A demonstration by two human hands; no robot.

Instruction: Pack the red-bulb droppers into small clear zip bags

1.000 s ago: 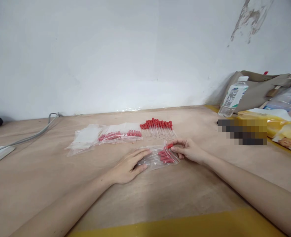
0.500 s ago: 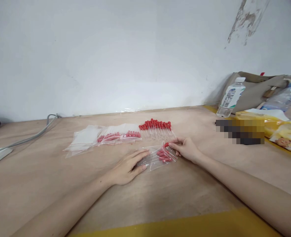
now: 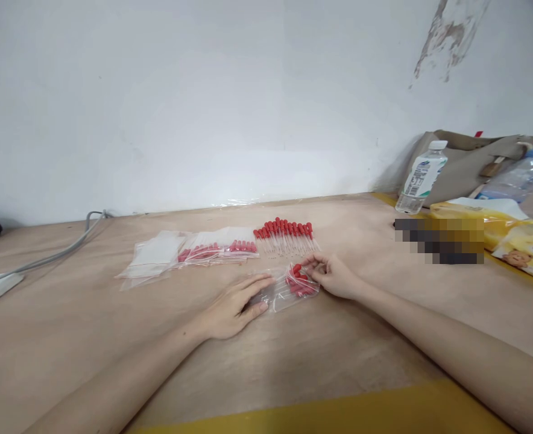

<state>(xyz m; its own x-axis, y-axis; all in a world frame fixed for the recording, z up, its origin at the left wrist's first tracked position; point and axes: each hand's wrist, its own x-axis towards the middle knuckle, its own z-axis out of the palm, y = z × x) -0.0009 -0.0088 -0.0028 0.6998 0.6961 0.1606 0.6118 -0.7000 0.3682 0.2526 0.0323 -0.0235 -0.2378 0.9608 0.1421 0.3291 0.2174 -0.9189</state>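
Note:
A clear zip bag (image 3: 281, 293) holding several red-capped droppers lies on the wooden table (image 3: 330, 355). My left hand (image 3: 233, 307) rests flat on the bag's left end, fingers stretched out. My right hand (image 3: 334, 276) is curled at the bag's open right end, fingertips pinching a red-capped dropper (image 3: 297, 269) at the bag's mouth. Just behind lies a loose row of red-capped droppers (image 3: 286, 234).
Filled zip bags (image 3: 221, 248) and a stack of empty bags (image 3: 152, 258) lie left of the loose row. A water bottle (image 3: 421, 178), a beige bag (image 3: 474, 161) and yellow packets (image 3: 510, 238) stand at right. A grey cable (image 3: 53, 253) runs along the left.
My right hand has moved a little left, pushing the red cap further into the bag's mouth. The left hand has stayed flat on the bag.

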